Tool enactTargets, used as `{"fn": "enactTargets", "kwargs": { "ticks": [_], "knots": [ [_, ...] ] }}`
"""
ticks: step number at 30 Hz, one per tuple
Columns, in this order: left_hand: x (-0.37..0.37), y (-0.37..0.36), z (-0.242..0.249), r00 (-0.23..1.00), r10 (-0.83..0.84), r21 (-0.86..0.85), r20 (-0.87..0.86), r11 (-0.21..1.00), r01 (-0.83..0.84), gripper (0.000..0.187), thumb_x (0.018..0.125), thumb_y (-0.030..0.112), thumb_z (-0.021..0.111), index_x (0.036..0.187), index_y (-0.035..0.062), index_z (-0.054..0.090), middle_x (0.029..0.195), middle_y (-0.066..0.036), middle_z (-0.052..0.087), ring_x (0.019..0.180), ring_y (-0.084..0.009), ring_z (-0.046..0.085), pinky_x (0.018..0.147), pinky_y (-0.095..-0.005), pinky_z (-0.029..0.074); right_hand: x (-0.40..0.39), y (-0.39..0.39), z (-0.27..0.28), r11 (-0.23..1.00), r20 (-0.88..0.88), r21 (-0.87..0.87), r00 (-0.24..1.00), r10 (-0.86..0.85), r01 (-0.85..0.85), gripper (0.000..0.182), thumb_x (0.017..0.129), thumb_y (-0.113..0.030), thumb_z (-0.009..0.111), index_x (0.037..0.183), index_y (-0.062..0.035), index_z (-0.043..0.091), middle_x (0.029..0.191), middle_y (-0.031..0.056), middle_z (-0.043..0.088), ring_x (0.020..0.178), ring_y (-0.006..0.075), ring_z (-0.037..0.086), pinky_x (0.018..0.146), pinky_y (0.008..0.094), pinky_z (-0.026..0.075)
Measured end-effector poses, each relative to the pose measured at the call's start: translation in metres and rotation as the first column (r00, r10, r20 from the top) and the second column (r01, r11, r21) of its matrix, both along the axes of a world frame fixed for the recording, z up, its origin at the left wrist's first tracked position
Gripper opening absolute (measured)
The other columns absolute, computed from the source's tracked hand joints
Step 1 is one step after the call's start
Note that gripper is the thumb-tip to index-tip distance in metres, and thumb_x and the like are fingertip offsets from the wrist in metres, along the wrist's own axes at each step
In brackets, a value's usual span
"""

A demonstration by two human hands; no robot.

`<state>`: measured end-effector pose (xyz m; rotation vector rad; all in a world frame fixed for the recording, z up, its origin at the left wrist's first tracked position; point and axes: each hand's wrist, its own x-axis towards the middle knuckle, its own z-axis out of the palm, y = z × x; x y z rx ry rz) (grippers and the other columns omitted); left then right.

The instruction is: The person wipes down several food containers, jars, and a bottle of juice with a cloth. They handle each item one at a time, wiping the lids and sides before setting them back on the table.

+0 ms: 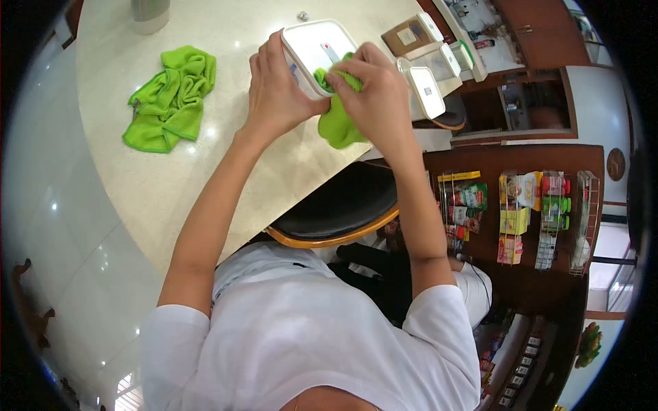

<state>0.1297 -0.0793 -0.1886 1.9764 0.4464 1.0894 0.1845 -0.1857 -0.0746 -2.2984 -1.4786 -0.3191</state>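
Both hands' fingers near table edge: left gripping white container, right pinching green cloth.

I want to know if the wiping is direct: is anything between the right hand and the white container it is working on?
Yes. A green cloth is bunched under the right hand, pressed against the white container. The left hand grips the container's side directly.

Bright, even indoor light; small glare spots dot the pale bench and glossy floor. Strong fisheye curvature, black vignetted corners, edges slightly soft.
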Motion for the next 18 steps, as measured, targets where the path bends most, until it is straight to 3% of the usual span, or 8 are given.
{"fn": "enactTargets", "kwargs": {
  "ticks": [5, 7, 8, 11, 15, 17, 18],
  "knots": [
    [0.000, 0.001, -0.001, 1.000, 0.006, 0.004, -0.012, 1.000, -0.006, 0.117, 0.049, 0.026, 0.087, 0.137, 0.0003, 0.014, 0.125, -0.023, 0.037, 0.112, -0.0396, 0.038, 0.096, -0.0473, 0.038, 0.041, -0.009, 0.005, 0.995, 0.073, -0.095, 0.997, -0.014, 0.021, 0.012, 0.077, -0.015, 0.067, 0.084, -0.0062, 0.072, 0.083, 0.0108, 0.058, 0.077, 0.0294, 0.061, 0.068, 0.0389, 0.049],
    [0.002, 0.001, -0.003, 1.000, 0.010, 0.013, 0.002, 1.000, -0.010, 0.118, 0.048, 0.027, 0.087, 0.137, 0.0002, 0.014, 0.125, -0.023, 0.037, 0.112, -0.0396, 0.039, 0.096, -0.0472, 0.038, 0.041, -0.006, 0.008, 0.988, -0.046, -0.145, 0.998, 0.039, -0.045, 0.013, 0.075, -0.015, 0.069, 0.084, -0.0046, 0.072, 0.082, 0.0116, 0.058, 0.077, 0.0302, 0.061, 0.069, 0.0394, 0.049],
    [0.002, 0.001, -0.004, 1.000, 0.014, 0.019, 0.007, 1.000, -0.014, 0.119, 0.048, 0.027, 0.088, 0.137, 0.0001, 0.014, 0.124, -0.023, 0.038, 0.112, -0.0395, 0.039, 0.096, -0.0472, 0.038, 0.026, 0.003, 0.009, 0.981, -0.133, -0.094, 0.979, 0.156, -0.169, 0.015, 0.074, -0.014, 0.070, 0.083, -0.0028, 0.071, 0.081, 0.0128, 0.057, 0.076, 0.0310, 0.061, 0.070, 0.0399, 0.049],
    [0.005, 0.001, -0.009, 0.998, 0.044, 0.047, 0.032, 0.998, -0.046, 0.119, 0.047, 0.027, 0.088, 0.137, 0.0001, 0.015, 0.124, -0.023, 0.038, 0.112, -0.0397, 0.039, 0.096, -0.0472, 0.038, 0.018, 0.030, 0.004, 0.975, -0.076, -0.087, 0.977, 0.197, -0.203, 0.015, 0.072, -0.013, 0.071, 0.082, -0.0012, 0.070, 0.079, 0.0145, 0.056, 0.075, 0.0316, 0.060, 0.070, 0.0383, 0.048],
    [0.000, 0.002, -0.004, 0.999, 0.003, 0.026, 0.035, 1.000, -0.004, 0.117, 0.048, 0.026, 0.087, 0.137, -0.0004, 0.017, 0.124, -0.023, 0.039, 0.111, -0.0405, 0.039, 0.096, -0.0474, 0.038, 0.031, 0.007, 0.014, 0.946, -0.137, -0.159, 0.955, 0.263, -0.283, 0.015, 0.074, -0.012, 0.070, 0.085, -0.0012, 0.070, 0.081, 0.0143, 0.056, 0.076, 0.0305, 0.060, 0.070, 0.0373, 0.048],
    [0.000, 0.005, -0.005, 0.999, -0.030, 0.026, 0.019, 0.999, 0.029, 0.118, 0.049, 0.024, 0.087, 0.139, -0.0019, 0.014, 0.126, -0.023, 0.038, 0.115, -0.0392, 0.039, 0.098, -0.0459, 0.037, 0.051, -0.011, 0.016, 0.921, -0.120, -0.181, 0.937, 0.329, -0.346, 0.015, 0.079, -0.009, 0.068, 0.092, -0.0016, 0.067, 0.083, 0.0096, 0.055, 0.076, 0.0241, 0.057, 0.068, 0.0331, 0.045],
    [0.000, 0.006, -0.005, 0.998, -0.064, 0.031, 0.003, 0.997, 0.064, 0.120, 0.051, 0.023, 0.087, 0.141, -0.0034, 0.011, 0.128, -0.024, 0.037, 0.119, -0.0380, 0.039, 0.101, -0.0445, 0.035, 0.060, -0.013, 0.020, 0.925, -0.027, -0.241, 0.954, 0.298, -0.295, 0.017, 0.079, -0.012, 0.069, 0.093, -0.0024, 0.068, 0.088, 0.0125, 0.056, 0.079, 0.0277, 0.061, 0.072, 0.0354, 0.048]
  ]
}}
